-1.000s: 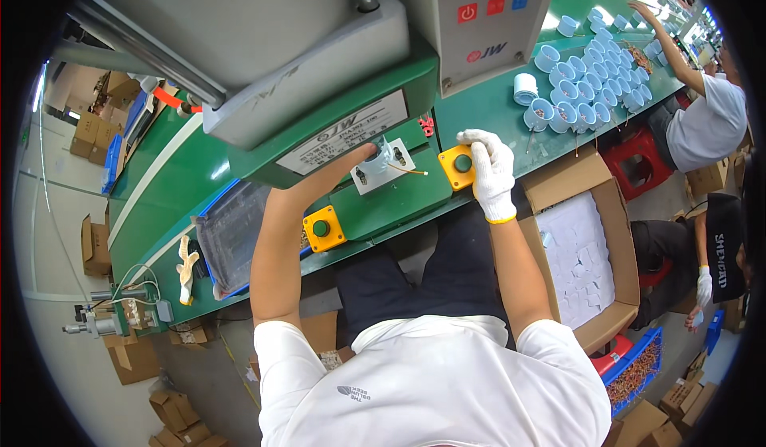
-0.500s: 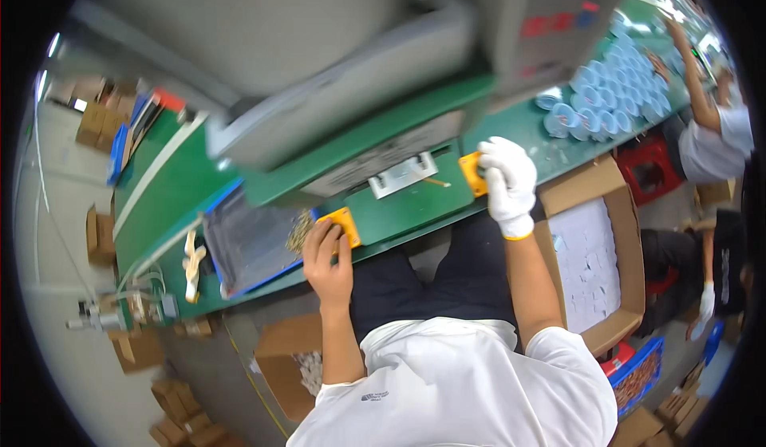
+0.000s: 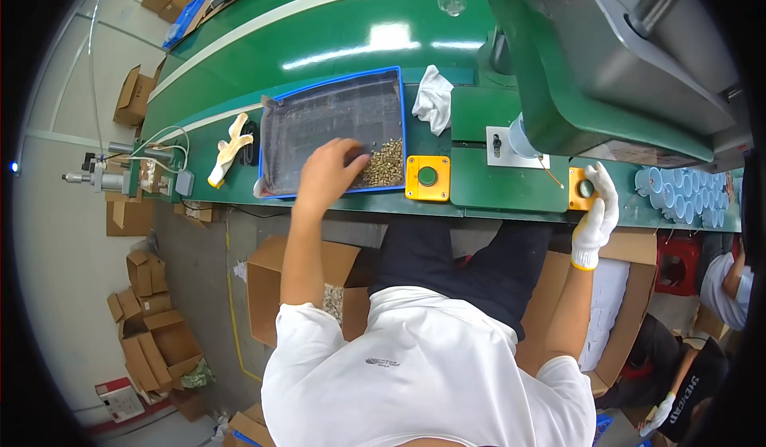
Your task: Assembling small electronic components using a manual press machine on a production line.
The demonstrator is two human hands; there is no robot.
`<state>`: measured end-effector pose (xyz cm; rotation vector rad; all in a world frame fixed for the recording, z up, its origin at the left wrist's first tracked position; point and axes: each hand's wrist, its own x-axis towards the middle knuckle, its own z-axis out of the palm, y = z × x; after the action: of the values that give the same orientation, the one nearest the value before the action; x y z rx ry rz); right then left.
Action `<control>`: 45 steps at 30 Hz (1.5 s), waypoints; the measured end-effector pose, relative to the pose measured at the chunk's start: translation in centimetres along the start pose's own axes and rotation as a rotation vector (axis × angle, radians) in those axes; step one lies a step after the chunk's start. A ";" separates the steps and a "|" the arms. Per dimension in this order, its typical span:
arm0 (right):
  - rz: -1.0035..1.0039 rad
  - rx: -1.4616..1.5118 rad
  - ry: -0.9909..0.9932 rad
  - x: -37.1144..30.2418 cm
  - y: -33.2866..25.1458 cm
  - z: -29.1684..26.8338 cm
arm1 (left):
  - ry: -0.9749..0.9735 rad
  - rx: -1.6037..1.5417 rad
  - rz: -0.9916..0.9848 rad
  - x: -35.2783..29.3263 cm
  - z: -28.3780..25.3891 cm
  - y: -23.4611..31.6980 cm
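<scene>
My bare left hand (image 3: 325, 177) is over the near right part of a blue-rimmed tray (image 3: 319, 88), its thumb and fingers apart beside a heap of small brass-coloured metal pieces (image 3: 386, 164). No piece shows in its grasp. My right hand (image 3: 594, 216), in a white knit glove, has its fingers stretched out at the right yellow button box (image 3: 580, 196), partly covering it. The left yellow button box (image 3: 428, 190), with a dark green button, stands untouched. Between the boxes, a light blue cup (image 3: 522, 137) sits at a pale metal plate (image 3: 496, 149) under the green machine head (image 3: 574, 88).
A white cloth (image 3: 433, 100) lies right of the tray, and a pale glove (image 3: 230, 150) to its left. Several light blue cups (image 3: 686, 196) cluster at the bench's right. Open cardboard boxes (image 3: 267, 287) flank my legs. Other people (image 3: 690, 383) are at the far right.
My left hand has left the left button box and moved left to the brass-coloured pieces. My right hand stays by the right button box, its fingers straighter. The view has turned.
</scene>
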<state>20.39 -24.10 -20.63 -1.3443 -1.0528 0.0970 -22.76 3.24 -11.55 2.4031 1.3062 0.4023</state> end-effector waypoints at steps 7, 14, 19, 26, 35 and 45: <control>-0.006 -0.031 0.093 -0.6 1.1 0.4 | -0.204 -0.096 0.003 0.0 0.0 -0.7; -0.083 -0.034 0.065 0.0 0.5 0.3 | -0.160 -0.221 -0.033 -0.1 1.9 1.6; -0.092 -0.070 0.089 0.0 0.0 0.9 | 0.016 -0.311 -0.020 -0.8 3.4 1.1; 0.126 0.192 0.329 0.5 -4.5 2.1 | 0.249 -0.139 0.124 0.2 3.7 0.6; 0.199 0.035 -0.215 9.9 -15.4 8.8 | 0.270 -0.094 0.201 0.0 4.6 -0.9; -0.068 0.126 0.565 11.9 -10.8 3.7 | 0.241 -0.067 0.171 -0.2 4.6 0.5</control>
<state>19.34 -17.34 -5.67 -1.1250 -0.6006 -0.2515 -20.59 1.94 -15.39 2.4763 1.1631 0.7930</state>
